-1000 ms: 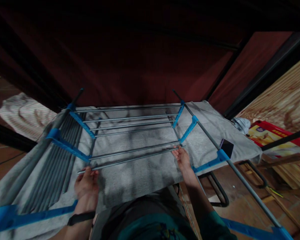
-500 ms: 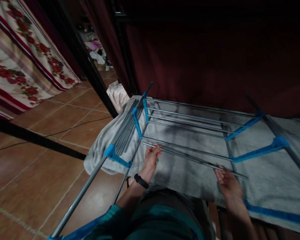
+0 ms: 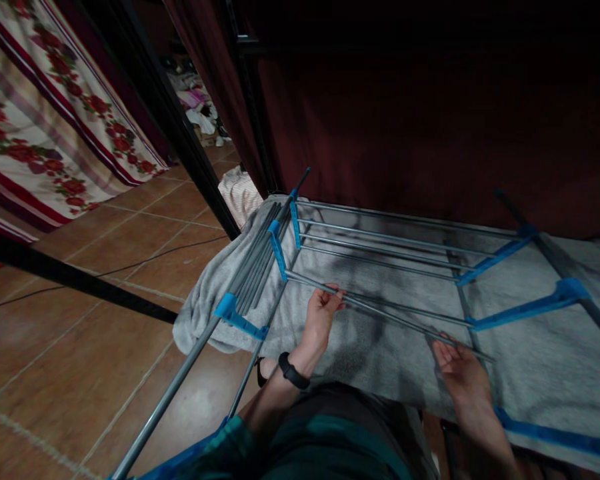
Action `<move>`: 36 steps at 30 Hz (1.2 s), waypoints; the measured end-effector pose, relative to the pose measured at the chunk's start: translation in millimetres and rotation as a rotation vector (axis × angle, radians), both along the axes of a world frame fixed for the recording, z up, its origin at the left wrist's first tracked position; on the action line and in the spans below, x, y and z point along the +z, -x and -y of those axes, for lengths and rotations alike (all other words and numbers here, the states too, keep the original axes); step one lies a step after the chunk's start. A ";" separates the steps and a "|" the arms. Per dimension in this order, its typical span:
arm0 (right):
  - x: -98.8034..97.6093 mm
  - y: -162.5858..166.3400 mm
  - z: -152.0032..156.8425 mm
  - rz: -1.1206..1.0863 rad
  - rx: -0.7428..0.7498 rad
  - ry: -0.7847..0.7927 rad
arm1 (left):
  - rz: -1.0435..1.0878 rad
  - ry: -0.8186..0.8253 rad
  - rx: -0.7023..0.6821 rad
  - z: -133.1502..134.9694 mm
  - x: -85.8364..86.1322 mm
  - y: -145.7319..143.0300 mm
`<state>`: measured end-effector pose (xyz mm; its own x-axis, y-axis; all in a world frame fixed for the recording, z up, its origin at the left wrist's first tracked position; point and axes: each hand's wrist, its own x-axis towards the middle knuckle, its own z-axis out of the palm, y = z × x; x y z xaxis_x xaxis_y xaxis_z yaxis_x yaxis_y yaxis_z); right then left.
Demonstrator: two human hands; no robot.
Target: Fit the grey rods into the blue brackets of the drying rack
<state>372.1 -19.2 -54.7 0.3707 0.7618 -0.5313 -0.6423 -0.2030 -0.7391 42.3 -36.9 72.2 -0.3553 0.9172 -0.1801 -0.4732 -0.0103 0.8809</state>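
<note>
A thin grey metal rod slants across in front of me, its left end at the blue plastic bracket of a rack frame. My left hand pinches it near that end between thumb and fingers. Farther right, my right hand holds the same rod with palm up and fingers closed about it. The rod's right end sticks out past that hand, near the frame's lower side bar. Just behind it, a fixed crossbar runs to the right blue bracket.
Several loose grey rods lie bundled at the left on a grey blanket. A thicker side tube crosses the lower left. Black posts stand left, a dark red curtain hangs behind, and a cable crosses the tiled floor.
The rod's left end has moved up and left to the blue bracket. My left hand has slid right along the rod, while my right hand stays near its right end.
</note>
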 end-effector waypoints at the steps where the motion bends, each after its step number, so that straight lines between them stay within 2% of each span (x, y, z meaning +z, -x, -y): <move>1: 1.8 3.6 -1.0 -0.016 -0.012 0.011 | -0.013 -0.012 -0.009 0.6 4.3 -2.3; 6: 11.2 25.1 -2.6 -0.067 0.024 -0.026 | -0.070 -0.067 -0.034 2.7 16.7 -12.5; 10: 23.2 48.4 2.8 -0.131 0.083 -0.090 | -0.099 -0.084 -0.043 3.2 17.6 -19.4; 16: 35.5 83.0 10.8 -0.270 0.165 -0.038 | -0.122 -0.102 -0.100 7.6 15.9 -30.5; 19: 28.8 82.8 12.2 -0.246 0.158 -0.036 | -0.175 -0.134 -0.098 7.8 20.0 -27.3; 26: 0.9 59.9 21.9 -0.143 0.066 -0.085 | -0.270 -0.175 -0.035 4.0 34.2 -10.4; 31: -5.3 66.6 28.7 -0.109 0.153 -0.075 | -0.275 -0.177 -0.052 5.5 38.4 -13.1; 36: -2.7 92.6 34.1 -0.103 0.294 -0.045 | -0.292 -0.204 -0.088 4.8 34.2 -19.5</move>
